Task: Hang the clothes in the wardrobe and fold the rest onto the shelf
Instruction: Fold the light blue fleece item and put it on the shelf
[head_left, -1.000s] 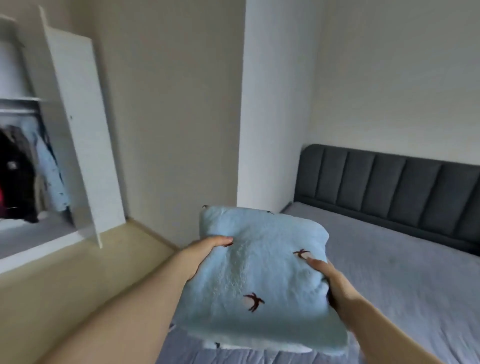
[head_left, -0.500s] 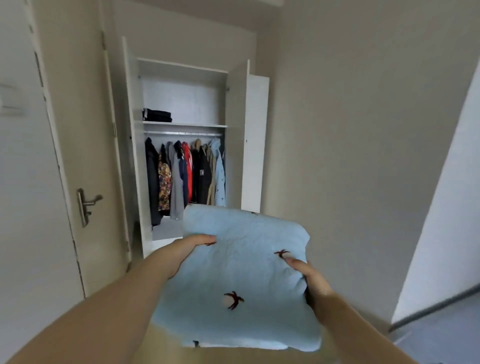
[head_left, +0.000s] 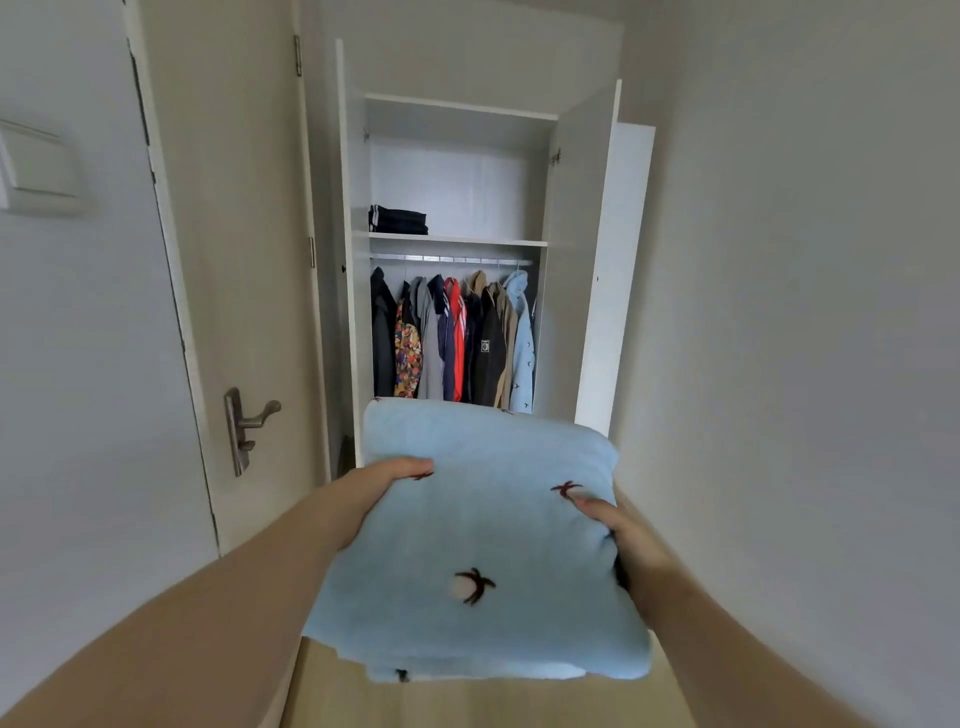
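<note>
Holding a folded light-blue garment (head_left: 483, 545) low in the head view, the person grips it from both sides: the left hand (head_left: 384, 483) clamps its 9 o'clock edge and the right hand (head_left: 618, 535) its 3 o'clock edge, thumbs on top. At 12 o'clock stands the open wardrobe (head_left: 582, 260), with hanging clothes (head_left: 452, 343) filling the rail and one dark folded stack (head_left: 397, 221) on the shelf (head_left: 467, 240). Hanging looks done. This bundle is not yet shelved, and there is room at the stack's 3 o'clock.
</note>
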